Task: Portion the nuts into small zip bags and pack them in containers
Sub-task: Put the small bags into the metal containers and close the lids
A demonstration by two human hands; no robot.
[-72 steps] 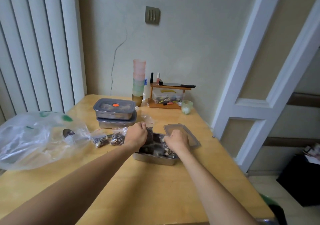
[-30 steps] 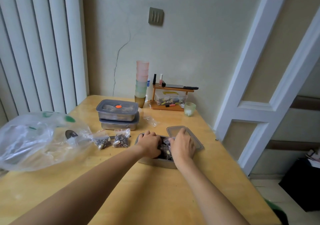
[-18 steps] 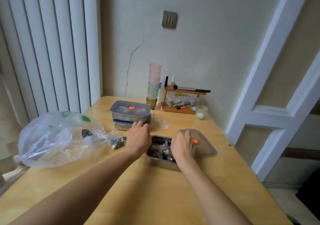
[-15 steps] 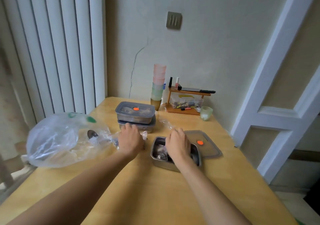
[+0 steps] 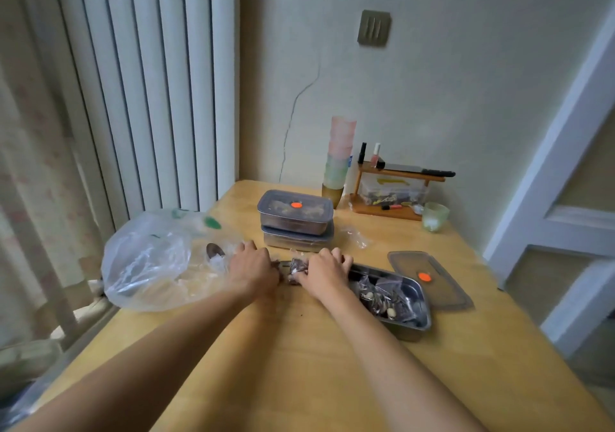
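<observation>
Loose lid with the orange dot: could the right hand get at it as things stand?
Probably yes. The lid lies bare beside the open tray, nothing on it; the right hand would first have to drop its small nut bag.

Single view, head-worn, wide angle. Looks forward and down across the wooden table (image 5: 299,365) from its near edge, toward the far wall corner. Both forearms enter from the bottom of the frame. The table fills the lower half; blinds stand left of the table, a door frame right. Straight lines bow near the frame edges.
</observation>
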